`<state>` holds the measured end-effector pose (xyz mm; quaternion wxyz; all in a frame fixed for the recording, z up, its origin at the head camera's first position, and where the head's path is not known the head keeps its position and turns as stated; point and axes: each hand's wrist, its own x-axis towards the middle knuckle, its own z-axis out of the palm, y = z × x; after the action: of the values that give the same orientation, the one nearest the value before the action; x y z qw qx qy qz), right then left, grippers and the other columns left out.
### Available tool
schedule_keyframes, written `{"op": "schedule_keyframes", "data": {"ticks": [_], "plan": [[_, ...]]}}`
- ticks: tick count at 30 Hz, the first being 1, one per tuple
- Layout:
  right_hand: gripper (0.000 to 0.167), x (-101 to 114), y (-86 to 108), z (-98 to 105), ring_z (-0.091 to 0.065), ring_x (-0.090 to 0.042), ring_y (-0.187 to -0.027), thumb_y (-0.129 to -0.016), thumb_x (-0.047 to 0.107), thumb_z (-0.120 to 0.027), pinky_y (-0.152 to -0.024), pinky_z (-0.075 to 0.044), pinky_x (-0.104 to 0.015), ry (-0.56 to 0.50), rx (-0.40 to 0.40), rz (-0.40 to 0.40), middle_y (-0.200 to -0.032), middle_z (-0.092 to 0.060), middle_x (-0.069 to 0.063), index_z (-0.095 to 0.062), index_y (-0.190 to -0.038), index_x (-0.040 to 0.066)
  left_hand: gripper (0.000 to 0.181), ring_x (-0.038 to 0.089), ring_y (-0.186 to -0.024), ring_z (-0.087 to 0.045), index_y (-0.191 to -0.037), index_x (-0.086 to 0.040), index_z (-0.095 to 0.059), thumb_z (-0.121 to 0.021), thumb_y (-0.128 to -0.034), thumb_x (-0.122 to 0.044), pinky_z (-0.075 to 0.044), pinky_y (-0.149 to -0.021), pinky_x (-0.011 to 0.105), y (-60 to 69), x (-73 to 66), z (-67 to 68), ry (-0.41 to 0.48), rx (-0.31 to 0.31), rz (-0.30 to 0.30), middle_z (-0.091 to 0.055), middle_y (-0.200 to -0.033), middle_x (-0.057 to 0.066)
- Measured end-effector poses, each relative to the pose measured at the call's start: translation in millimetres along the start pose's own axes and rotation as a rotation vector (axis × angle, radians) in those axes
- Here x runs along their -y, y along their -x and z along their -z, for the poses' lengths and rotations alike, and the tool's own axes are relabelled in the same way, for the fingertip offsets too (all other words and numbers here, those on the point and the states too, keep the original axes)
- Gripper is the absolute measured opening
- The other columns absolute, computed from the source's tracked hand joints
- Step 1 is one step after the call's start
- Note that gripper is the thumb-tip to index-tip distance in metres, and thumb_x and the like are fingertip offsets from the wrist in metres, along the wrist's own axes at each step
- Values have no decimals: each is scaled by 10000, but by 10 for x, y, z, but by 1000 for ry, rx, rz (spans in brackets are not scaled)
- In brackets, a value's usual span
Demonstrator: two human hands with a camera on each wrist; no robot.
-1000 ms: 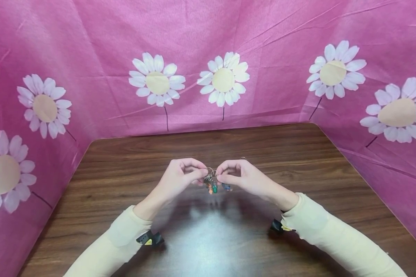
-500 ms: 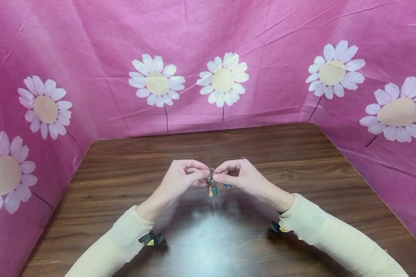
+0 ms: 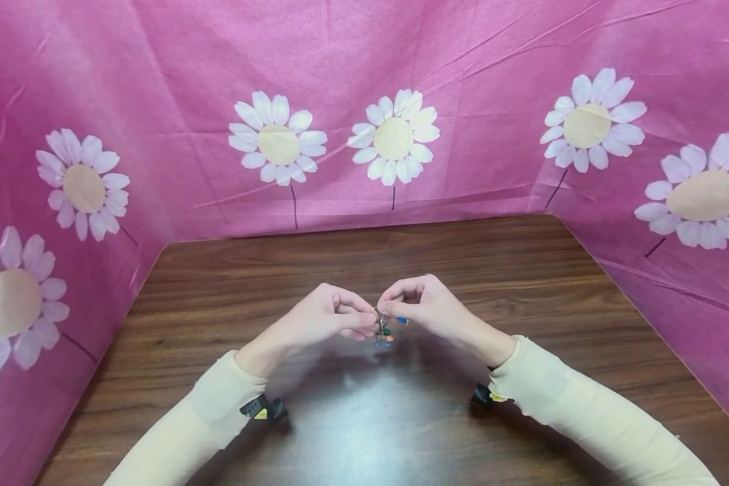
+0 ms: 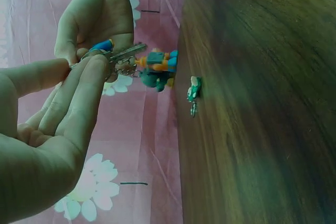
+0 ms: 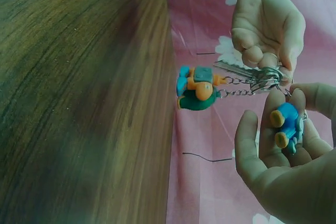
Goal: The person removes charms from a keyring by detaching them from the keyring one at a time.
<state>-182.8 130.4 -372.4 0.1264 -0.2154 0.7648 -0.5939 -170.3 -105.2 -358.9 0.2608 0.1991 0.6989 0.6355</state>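
Note:
Over the middle of the table, my left hand (image 3: 325, 316) pinches a metal key ring (image 5: 269, 78) between thumb and fingers. A key (image 5: 231, 68) and chained charms hang from it: an orange figurine (image 5: 202, 87) with blue feet and a green one (image 4: 152, 78). My right hand (image 3: 422, 300) pinches the same ring area from the other side, fingertips close to the left ones. Against its curled fingers lies a blue figurine charm (image 5: 287, 124) with yellow feet; whether its link is on the ring is too small to tell.
A small green-and-white figurine with a short chain (image 4: 194, 88) lies on the brown wooden table (image 3: 492, 270) in the left wrist view; the head view does not show it. A pink cloth (image 3: 340, 54) printed with white flowers surrounds the table's back and sides.
Both hands stay together at the ring. My left hand has shifted slightly right and down, and the hanging key and charms have swung right and turned.

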Motion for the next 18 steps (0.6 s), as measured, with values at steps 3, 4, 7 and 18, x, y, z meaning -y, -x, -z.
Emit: {"op": "schedule_keyframes", "data": {"ticks": [3, 4, 7, 18], "plan": [[84, -19, -3, 1, -614, -224, -702, -919, 150, -751, -582, -503, -259, -5, 2, 0, -799, -706, -83, -770, -968, 84, 205, 365, -984, -722, -1086, 93, -708, -691, -952, -62, -620, -851, 461, -4, -15, -23, 6, -17, 9, -746, -1012, 210], [91, -16, -2, 3, -616, -236, -704, -921, 150, -749, -585, -508, -252, -11, -1, -2, -802, -706, -86, -767, -970, 75, 209, 380, -997, -715, -1090, 97, -705, -688, -955, -62, -620, -851, 459, -7, -22, -27, 7, -22, 6, -743, -1016, 217], [111, -13, 1, 5, -636, -216, -694, -925, 147, -746, -587, -516, -241, -38, -11, -4, -814, -712, -115, -758, -975, 48, 220, 405, -1007, -706, -1099, 97, -704, -686, -964, -75, -627, -836, 435, -19, -35, -28, 9, -29, -5, -738, -1019, 236], [108, -44, -8, -29, -623, -175, -668, -951, 141, -726, -575, -485, -220, -79, -2, 16, -845, -682, -276, -738, -999, 45, 213, 454, -971, -699, -1113, 96, -690, -673, -981, -71, -630, -824, 436, -33, 5, -32, 4, -64, -52, -746, -969, 216]]}}
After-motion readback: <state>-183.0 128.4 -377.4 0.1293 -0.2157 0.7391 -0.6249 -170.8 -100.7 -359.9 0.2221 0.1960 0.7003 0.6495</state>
